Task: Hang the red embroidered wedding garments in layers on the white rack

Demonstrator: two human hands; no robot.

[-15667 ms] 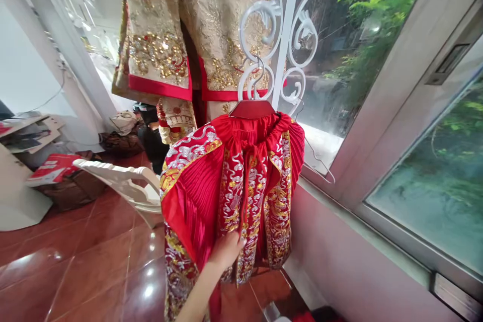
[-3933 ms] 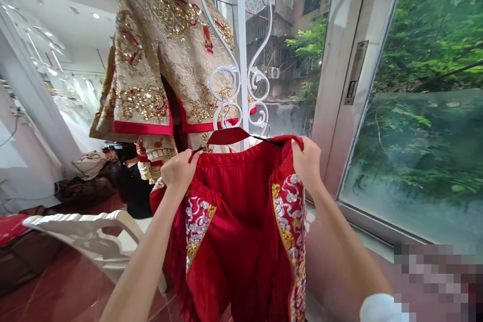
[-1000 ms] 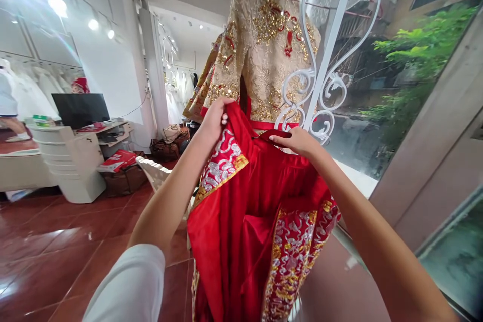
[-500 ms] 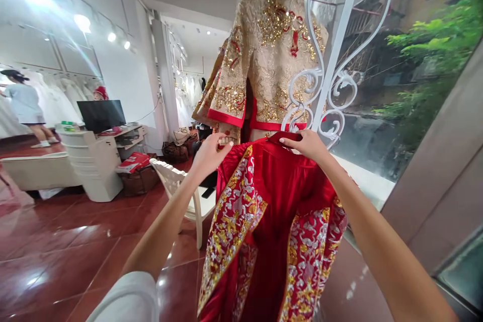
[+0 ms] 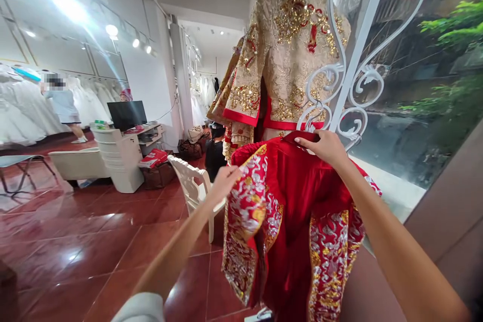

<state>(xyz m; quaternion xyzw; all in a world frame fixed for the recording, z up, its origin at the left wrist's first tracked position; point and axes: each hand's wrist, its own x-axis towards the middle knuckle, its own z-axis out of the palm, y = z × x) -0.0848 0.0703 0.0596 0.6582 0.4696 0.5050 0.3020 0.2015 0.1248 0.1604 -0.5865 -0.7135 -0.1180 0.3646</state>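
Note:
A red satin jacket (image 5: 290, 201) with gold and silver embroidered panels hangs in front of me, its front open and lining showing. My right hand (image 5: 324, 146) pinches the jacket's top edge at the collar, just below a metal hanger hook (image 5: 314, 115). At the jacket's left side, my left hand (image 5: 225, 182) has its fingers closed on the edge of an embroidered panel, which is lifted and slightly blurred. Behind it hangs a beige jacket (image 5: 283, 60) with gold sequins and red trim, apart from my hands.
A white scrolled metal rack (image 5: 349, 60) stands beside the window (image 5: 407, 126). A white chair (image 5: 192, 181) is left of the red jacket, with a dark-haired person (image 5: 216, 151) behind it. Farther back are a counter (image 5: 116, 161), a monitor (image 5: 127, 114), white gowns (image 5: 22, 105) and another person (image 5: 65, 103).
My left hand has moved down from the top edge to the side panel and pulled it outward. My right hand stays at the collar. The view has turned left.

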